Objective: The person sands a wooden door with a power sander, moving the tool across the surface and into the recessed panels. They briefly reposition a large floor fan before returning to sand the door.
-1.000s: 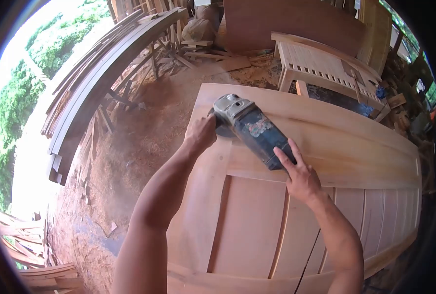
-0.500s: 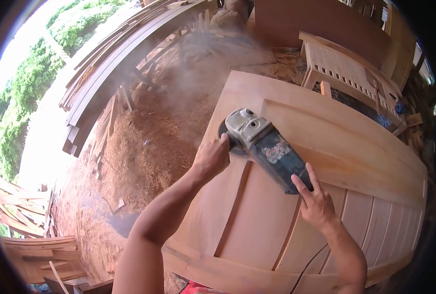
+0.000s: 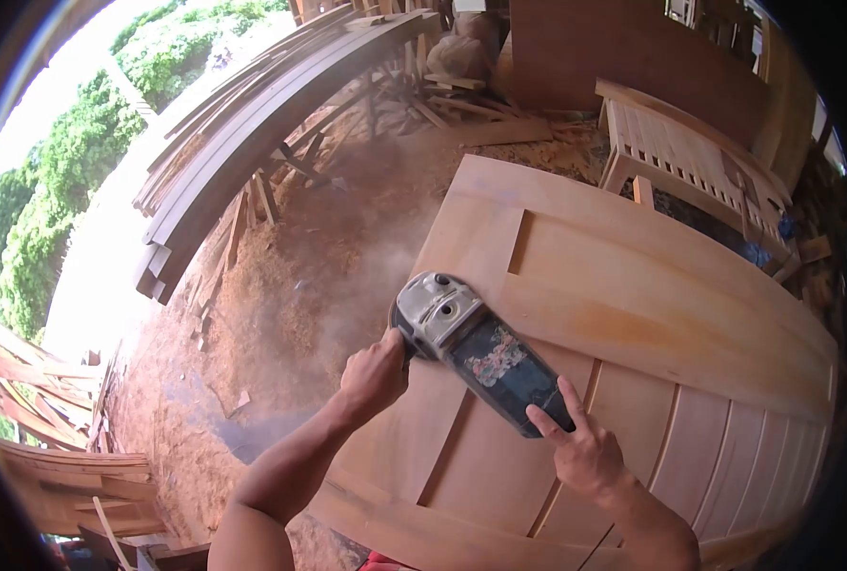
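Observation:
A power grinder point(image 3: 485, 357) with a silver head and a dark body rests on a wooden panelled door point(image 3: 633, 314) near its left edge. My left hand point(image 3: 376, 374) is wrapped round the side handle by the grinder's head. At the rear end of the body, my right hand point(image 3: 587, 447) holds the grinder, thumb and fingers on either side. The disc shows only partly under the head. Pale dust hangs in the air to the left of it.
Long boards point(image 3: 280, 100) lie stacked on supports at the upper left. A slatted wooden piece point(image 3: 680, 152) stands behind the door at the upper right. Shavings and sawdust point(image 3: 252, 324) cover the ground on the left. Scrap wood point(image 3: 42, 390) is piled at the far left.
Both hands have moved the grinder down and to the left in the view, along the door's left side. The view has shifted slightly, and the dust cloud has changed shape.

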{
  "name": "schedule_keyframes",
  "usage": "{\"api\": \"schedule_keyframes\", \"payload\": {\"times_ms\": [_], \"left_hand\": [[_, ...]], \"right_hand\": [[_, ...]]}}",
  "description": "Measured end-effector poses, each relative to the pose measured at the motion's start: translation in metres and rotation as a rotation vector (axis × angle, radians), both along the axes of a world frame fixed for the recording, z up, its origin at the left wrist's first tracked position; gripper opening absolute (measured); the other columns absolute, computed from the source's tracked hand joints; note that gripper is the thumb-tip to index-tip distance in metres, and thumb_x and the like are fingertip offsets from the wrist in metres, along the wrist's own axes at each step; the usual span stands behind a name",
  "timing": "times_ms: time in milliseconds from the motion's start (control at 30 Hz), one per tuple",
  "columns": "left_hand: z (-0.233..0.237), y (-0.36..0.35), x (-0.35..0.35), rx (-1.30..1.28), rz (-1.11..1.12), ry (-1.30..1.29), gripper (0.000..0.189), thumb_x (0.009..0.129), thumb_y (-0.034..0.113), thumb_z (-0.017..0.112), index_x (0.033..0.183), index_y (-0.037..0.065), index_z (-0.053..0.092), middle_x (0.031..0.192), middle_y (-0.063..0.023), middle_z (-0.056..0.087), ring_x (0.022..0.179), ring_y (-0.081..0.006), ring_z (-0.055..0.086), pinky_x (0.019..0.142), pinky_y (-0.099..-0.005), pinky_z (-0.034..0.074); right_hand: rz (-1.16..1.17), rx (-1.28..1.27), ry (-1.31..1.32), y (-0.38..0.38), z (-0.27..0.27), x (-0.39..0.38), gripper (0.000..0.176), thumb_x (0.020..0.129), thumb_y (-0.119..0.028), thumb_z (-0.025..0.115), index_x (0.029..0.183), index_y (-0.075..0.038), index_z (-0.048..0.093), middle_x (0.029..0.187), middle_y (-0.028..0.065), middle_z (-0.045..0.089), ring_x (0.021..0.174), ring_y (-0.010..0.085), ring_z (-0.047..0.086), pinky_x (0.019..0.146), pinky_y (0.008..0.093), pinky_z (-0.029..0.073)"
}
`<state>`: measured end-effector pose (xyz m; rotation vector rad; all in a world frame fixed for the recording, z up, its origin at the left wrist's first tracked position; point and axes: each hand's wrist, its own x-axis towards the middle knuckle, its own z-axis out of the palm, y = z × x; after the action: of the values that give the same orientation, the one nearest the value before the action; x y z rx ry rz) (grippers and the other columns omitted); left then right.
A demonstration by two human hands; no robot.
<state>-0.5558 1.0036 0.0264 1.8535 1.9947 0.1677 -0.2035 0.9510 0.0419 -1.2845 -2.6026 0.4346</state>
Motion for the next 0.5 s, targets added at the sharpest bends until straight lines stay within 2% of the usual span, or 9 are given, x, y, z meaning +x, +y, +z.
{"api": "schedule_keyframes", "payload": {"times_ms": [67,167,300,400,500], "left_hand": [[-0.005,0.065,0.001,0.05,-0.082,0.034,0.02,0.091,0.009,0.057,0.106,-0.002,0.052,0.092,-0.0291,0.07,0.088,-0.0496,0.069,0.078,-0.0583,0.055],[-0.016,0.166,0.005,0.068,-0.13,0.085,0.023,0.087,0.01,0.06,0.107,-0.001,0.055,0.095,-0.0263,0.071,0.092,-0.0465,0.069,0.08,-0.0562,0.054],[-0.018,0.285,0.015,0.115,-0.217,0.118,0.025,0.083,0.006,0.063,0.107,0.0,0.062,0.101,-0.0235,0.073,0.099,-0.0418,0.071,0.082,-0.0518,0.057],[-0.017,0.344,0.021,0.125,-0.266,0.138,0.029,0.082,0.005,0.064,0.11,0.001,0.068,0.107,-0.0211,0.075,0.104,-0.0382,0.072,0.086,-0.048,0.059],[-0.02,0.366,0.025,0.12,-0.267,0.166,0.034,0.082,0.005,0.065,0.115,0.003,0.07,0.111,-0.0199,0.074,0.105,-0.0366,0.072,0.088,-0.0458,0.059]], "right_hand": [[-0.051,0.02,0.02,0.049,0.002,-0.003,0.092,0.077,0.006,0.066,0.155,-0.038,0.043,0.161,0.0295,0.032,0.097,0.047,0.071,0.074,0.0491,0.065],[-0.092,0.069,0.08,0.124,-0.002,-0.003,0.096,0.074,0.008,0.066,0.155,-0.037,0.04,0.164,0.0258,0.028,0.106,0.0503,0.068,0.083,0.0517,0.063],[-0.185,0.091,0.023,0.208,-0.003,-0.007,0.101,0.072,0.01,0.064,0.157,-0.036,0.036,0.166,0.0228,0.026,0.112,0.0495,0.064,0.092,0.0516,0.059],[-0.217,0.107,0.013,0.254,-0.006,-0.006,0.103,0.07,0.011,0.063,0.158,-0.036,0.035,0.166,0.0221,0.026,0.116,0.0496,0.062,0.096,0.0514,0.058],[-0.204,0.153,0.018,0.275,-0.013,-0.004,0.103,0.07,0.012,0.062,0.158,-0.035,0.034,0.166,0.0217,0.026,0.119,0.0497,0.061,0.097,0.0505,0.057]]}}
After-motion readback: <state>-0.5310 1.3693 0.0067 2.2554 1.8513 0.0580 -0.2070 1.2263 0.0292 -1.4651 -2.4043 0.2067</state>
